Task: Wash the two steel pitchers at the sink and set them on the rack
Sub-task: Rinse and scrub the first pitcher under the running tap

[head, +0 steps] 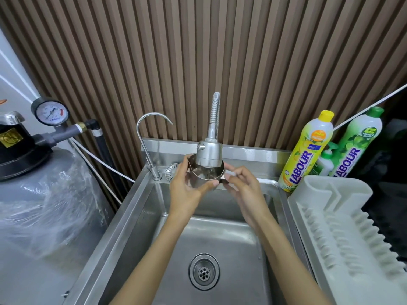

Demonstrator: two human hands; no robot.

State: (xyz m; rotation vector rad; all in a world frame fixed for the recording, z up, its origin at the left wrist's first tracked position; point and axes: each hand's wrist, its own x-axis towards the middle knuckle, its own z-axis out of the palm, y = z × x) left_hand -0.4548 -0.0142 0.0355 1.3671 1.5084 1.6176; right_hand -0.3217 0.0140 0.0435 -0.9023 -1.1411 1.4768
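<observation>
We see one pitcher (203, 178) in the middle of the frame, held upright with its mouth up directly under the head of the spray tap (209, 155), above the back part of the sink (220, 238). Both hands hold it. The left hand (187, 188) has its fingers curled around the body from the left and below. The right hand (242, 183) pinches the right side, where the handle seems to be, though the fingers mostly hide it. The rack (343, 227) stands on the worktop at the lower right of the frame, beside the sink, so we judge the right hand is the nearer one to carry the pitcher there. By our count there are one pitcher (the second is not in view), one rack, two taps, and two big soap bottles (306, 150) at the right, with a smaller one between them.
</observation>
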